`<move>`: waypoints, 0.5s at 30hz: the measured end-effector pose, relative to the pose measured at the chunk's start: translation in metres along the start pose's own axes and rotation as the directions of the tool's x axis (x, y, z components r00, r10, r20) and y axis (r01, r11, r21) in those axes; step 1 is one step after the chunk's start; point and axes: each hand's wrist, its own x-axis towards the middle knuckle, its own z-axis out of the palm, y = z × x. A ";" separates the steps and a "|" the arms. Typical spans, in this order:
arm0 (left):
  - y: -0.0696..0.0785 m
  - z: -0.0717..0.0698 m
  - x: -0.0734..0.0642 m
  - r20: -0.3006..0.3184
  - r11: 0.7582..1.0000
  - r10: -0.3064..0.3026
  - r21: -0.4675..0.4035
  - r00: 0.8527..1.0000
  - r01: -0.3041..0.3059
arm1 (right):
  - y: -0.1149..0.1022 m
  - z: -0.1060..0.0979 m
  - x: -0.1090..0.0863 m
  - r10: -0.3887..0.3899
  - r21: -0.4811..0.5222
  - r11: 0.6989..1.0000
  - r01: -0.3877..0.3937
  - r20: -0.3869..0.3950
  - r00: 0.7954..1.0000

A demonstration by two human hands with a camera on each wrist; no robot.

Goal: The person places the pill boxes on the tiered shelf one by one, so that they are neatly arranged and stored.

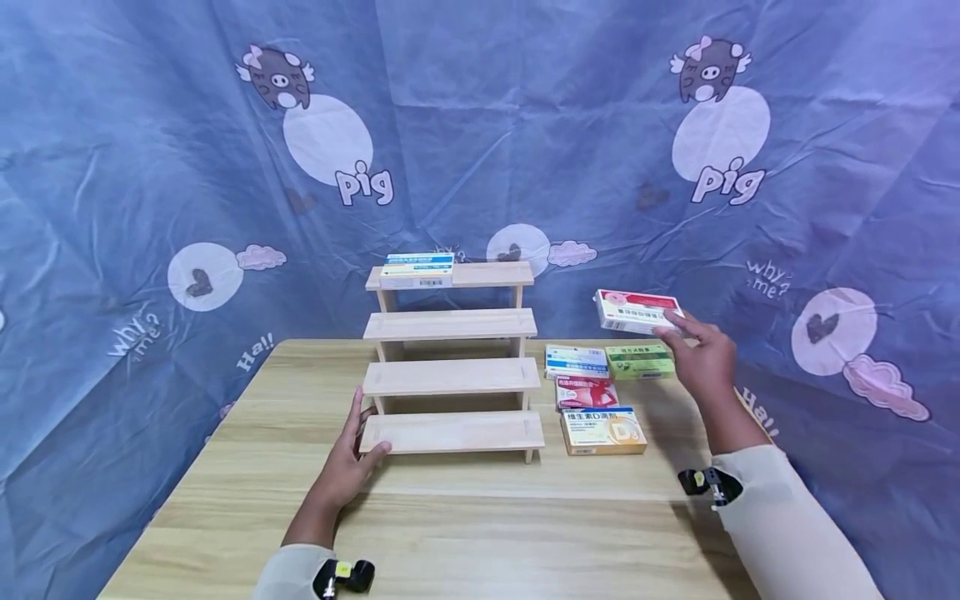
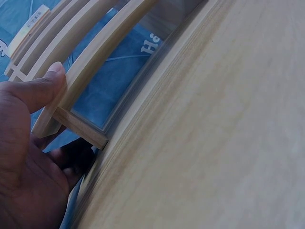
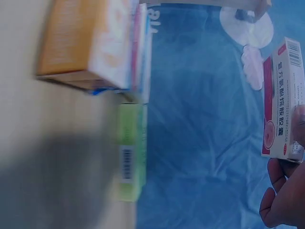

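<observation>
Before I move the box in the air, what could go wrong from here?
The right hand grips the red-and-white box near one end, so it might tilt or slip. If dropped, it could knock the green box on the table. The left hand holds the wooden rack's lowest shelf; a tug might jolt the blue-and-white box on top.

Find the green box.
Head view, right side: the green box lies on the table, just right of a blue-and-white box and below the red-and-white box in the right hand.
</observation>
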 end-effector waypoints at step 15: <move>0.001 0.000 -0.001 0.004 1.000 0.002 -0.025 1.000 -0.002 | -0.050 0.008 0.040 0.002 -0.049 0.999 0.003 0.100 0.995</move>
